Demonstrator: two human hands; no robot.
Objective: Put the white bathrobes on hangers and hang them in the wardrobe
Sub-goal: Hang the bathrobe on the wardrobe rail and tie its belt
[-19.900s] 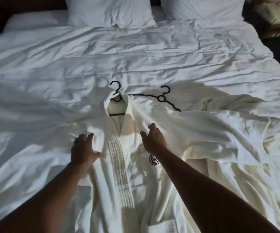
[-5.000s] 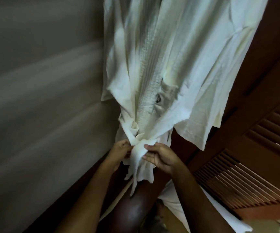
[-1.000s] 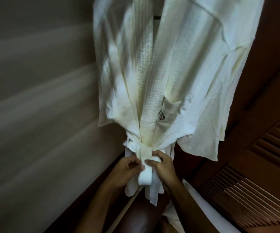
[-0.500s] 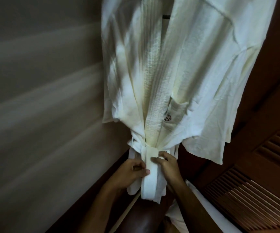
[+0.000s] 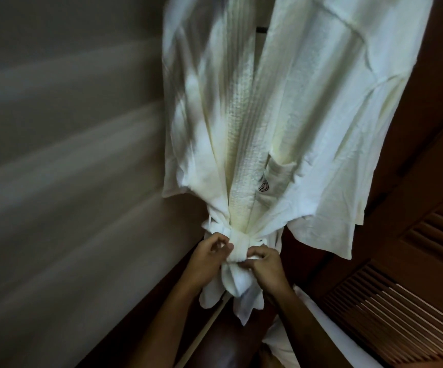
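Since half a second ago the white cloth belt [image 5: 237, 244] is cinched around the hanging white waffle-weave bathrobe [image 5: 281, 123], left hand [image 5: 209, 257] and right hand [image 5: 264, 266] both pinching the knot, so it's probably hung, though the hanger is barely visible.

A white bathrobe [image 5: 281, 115] is seen suspended inside the wardrobe, carried from above by a dark hanger [image 5: 262, 30], of which only a short piece is visible in the collar opening. The rail or hook bearing the hanger is out of frame. The robe is flanked by a pale wardrobe wall [image 5: 69, 155] on the left and a brown louvred door [image 5: 401, 301] on the right; contact with either cannot be determined.
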